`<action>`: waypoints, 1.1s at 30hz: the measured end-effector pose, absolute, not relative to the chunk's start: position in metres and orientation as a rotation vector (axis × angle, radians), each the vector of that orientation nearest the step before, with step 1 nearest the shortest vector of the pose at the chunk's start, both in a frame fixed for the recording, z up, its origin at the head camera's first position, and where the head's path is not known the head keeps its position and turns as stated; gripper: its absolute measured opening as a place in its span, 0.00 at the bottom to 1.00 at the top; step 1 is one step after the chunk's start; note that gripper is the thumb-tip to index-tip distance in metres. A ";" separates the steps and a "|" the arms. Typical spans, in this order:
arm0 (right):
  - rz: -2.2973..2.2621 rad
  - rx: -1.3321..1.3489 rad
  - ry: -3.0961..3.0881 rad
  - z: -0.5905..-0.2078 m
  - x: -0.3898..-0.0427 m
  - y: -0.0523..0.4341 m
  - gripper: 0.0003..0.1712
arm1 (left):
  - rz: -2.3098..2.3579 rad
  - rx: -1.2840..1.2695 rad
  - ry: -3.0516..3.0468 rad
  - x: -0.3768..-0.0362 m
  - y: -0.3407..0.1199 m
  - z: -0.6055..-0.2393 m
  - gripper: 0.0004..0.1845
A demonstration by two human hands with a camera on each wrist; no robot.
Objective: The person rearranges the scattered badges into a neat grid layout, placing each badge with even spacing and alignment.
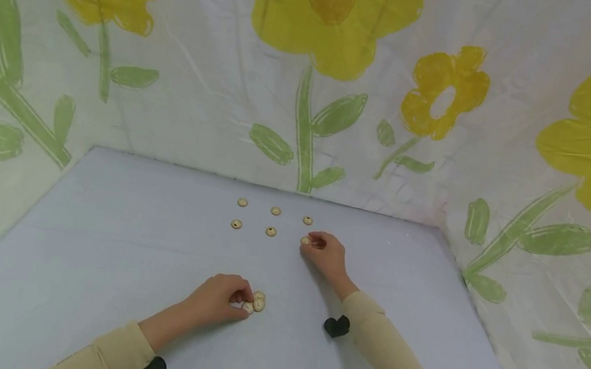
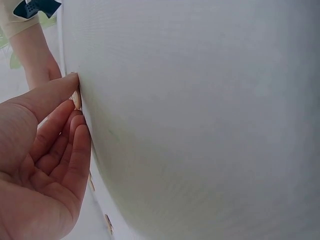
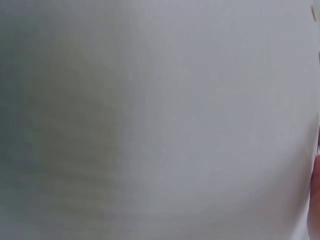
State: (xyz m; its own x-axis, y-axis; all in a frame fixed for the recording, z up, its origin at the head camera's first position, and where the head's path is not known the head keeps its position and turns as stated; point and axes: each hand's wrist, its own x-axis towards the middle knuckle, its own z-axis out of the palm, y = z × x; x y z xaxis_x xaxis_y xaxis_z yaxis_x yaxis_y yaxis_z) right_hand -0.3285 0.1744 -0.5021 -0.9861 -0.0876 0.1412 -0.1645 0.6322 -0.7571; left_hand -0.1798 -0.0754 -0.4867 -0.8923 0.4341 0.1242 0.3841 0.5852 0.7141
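- While the right hand (image 1: 324, 252) rested on the pale tabletop (image 1: 87, 255), its curled fingers pinched 1 tan button (image 1: 306, 241) at their tips, beside 5 laid buttons (image 1: 271, 231).
- Left hand (image 1: 219, 299) fingers, curled, touched a small button cluster (image 1: 256, 303) just past their tips.

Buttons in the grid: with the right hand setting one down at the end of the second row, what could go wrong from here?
1. The right hand holds a button close under the row-end button; a slip of the fingers could nudge that one out of line.
2. The left hand rests on a small loose pile; dragging one out may scatter the others.
3. The wrist views show almost only the table, so alignment rests on the head view.
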 end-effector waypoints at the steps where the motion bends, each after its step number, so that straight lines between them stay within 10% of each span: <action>1: 1.316 0.189 -2.749 -0.502 -0.327 0.174 0.18 | 1.211 0.710 2.742 -0.180 -0.075 -0.487 0.08; 33: 1.786 0.196 -2.648 -0.505 -0.284 0.170 0.17 | 1.152 0.662 2.777 -0.179 -0.072 -0.484 0.08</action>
